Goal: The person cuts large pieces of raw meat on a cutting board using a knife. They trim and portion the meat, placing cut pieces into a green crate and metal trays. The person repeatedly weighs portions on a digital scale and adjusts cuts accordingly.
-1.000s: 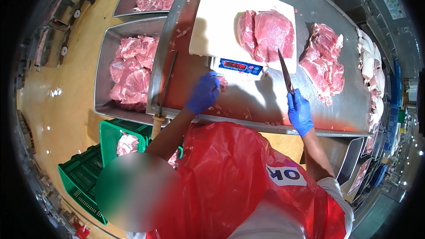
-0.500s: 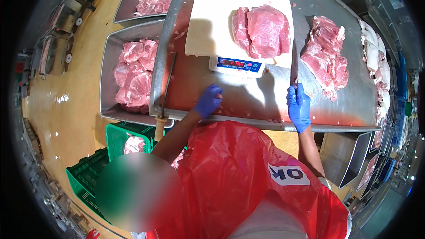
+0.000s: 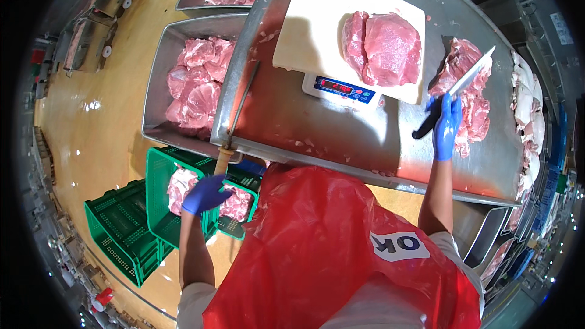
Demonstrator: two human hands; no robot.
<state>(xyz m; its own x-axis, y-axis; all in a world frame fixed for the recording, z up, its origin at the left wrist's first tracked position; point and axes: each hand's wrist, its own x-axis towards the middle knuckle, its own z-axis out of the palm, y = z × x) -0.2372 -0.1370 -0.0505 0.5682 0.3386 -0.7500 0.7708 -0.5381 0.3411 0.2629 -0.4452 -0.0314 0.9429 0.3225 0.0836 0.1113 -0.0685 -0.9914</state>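
Observation:
My left hand [image 3: 204, 196], in a blue glove, is open over a green crate [image 3: 157, 164] holding meat [image 3: 183, 184], just below the wooden handle [image 3: 222, 161] of a rod at the counter edge. My gloved right hand [image 3: 446, 123] grips a knife [image 3: 470, 73], its blade angled up-right over a pile of raw meat [image 3: 477, 123] on the steel counter [image 3: 341, 146]. A big cut of meat [image 3: 391, 49], with a narrower piece alongside, sits on a white board [image 3: 311, 12] atop a scale [image 3: 341, 91] left of the knife.
Steel bins [image 3: 155, 85] of meat stand left of the counter. More green crates [image 3: 116, 231] are at lower left. Pale meat pieces [image 3: 524, 103] line the counter's right side. Wheeled racks [image 3: 91, 42] stand on the yellow floor [image 3: 97, 134] at far left.
My left hand has moved from the counter down and left to over the crates, fingers now apart. My right hand has moved right and up, the knife now tilted rightward over the meat pile.

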